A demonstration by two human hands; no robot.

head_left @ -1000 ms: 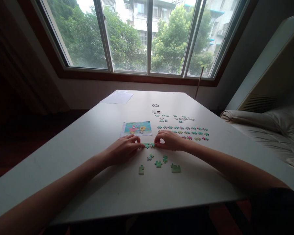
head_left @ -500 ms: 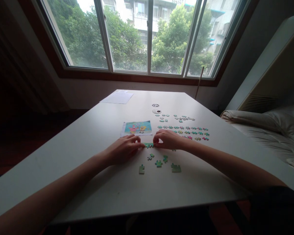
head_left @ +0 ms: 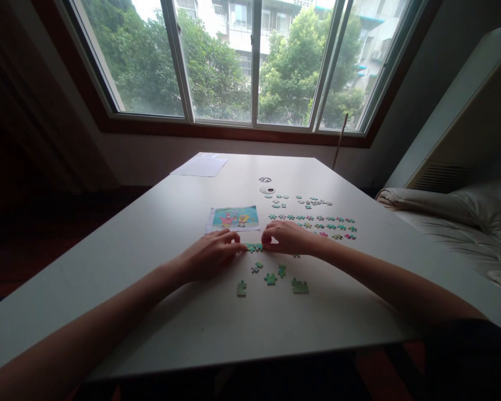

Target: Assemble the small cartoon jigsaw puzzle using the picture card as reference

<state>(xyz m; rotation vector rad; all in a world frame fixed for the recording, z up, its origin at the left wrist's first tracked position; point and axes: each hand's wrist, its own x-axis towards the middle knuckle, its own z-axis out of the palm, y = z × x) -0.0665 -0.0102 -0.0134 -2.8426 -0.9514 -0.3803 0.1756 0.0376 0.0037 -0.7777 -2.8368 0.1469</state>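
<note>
Between my two hands lies a short joined strip of green jigsaw pieces [head_left: 255, 247] on the white table. My left hand [head_left: 212, 253] grips the strip's left end with curled fingers, thumb and index at its edge. At the other end, my right hand [head_left: 287, 238] has its thumb and index closed on the strip. Nearer to me are loose green pieces: a small joined pair [head_left: 256, 267], a middle piece [head_left: 270, 279], another joined bit [head_left: 281, 270], an edge piece [head_left: 241, 288] and a wider one [head_left: 300, 286]. Behind my hands lies a cartoon reference picture [head_left: 235, 217].
Rows of loose jigsaw pieces [head_left: 330, 226] spread to the right, with a further cluster [head_left: 315, 202] behind. Two round discs [head_left: 268, 190] lie farther back. White paper [head_left: 200, 166] rests at the table's far left. A padded seat [head_left: 451, 223] stands right of the table [head_left: 150, 323].
Both hands stay almost in place at the strip. My right hand has shifted very slightly to the right; the other pieces have not moved.
</note>
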